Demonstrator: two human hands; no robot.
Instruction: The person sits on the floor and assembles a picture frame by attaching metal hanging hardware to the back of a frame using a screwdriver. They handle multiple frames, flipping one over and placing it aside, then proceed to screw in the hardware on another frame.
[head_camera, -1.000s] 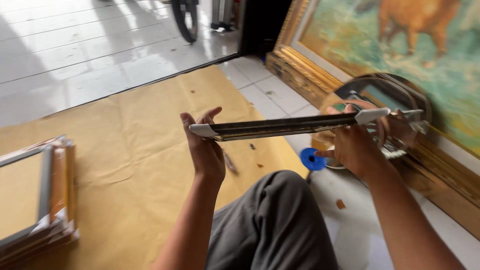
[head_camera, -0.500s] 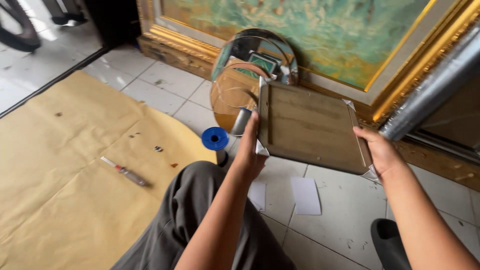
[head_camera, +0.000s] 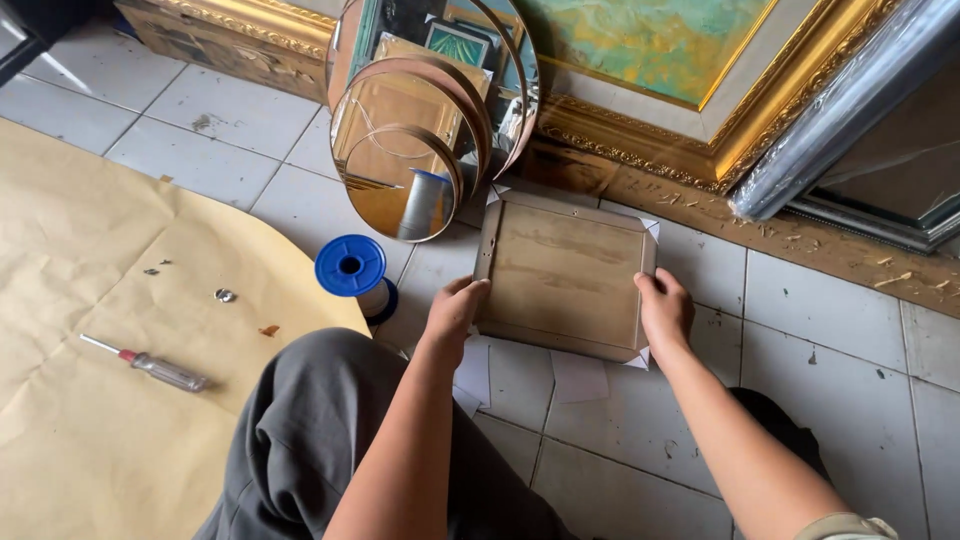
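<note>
Both hands, left hand and right hand, have fingers clamped on a rectangular brown-backed frame beside a blue spool.

The floor is pale square tile, scuffed and speckled with debris, under soft daylight. A sheet of tan kraft paper covers its left side — creased, with small scraps on it. Along the far edge leans a large painting in an ornate gilded frame, beside round mirrors.
</note>
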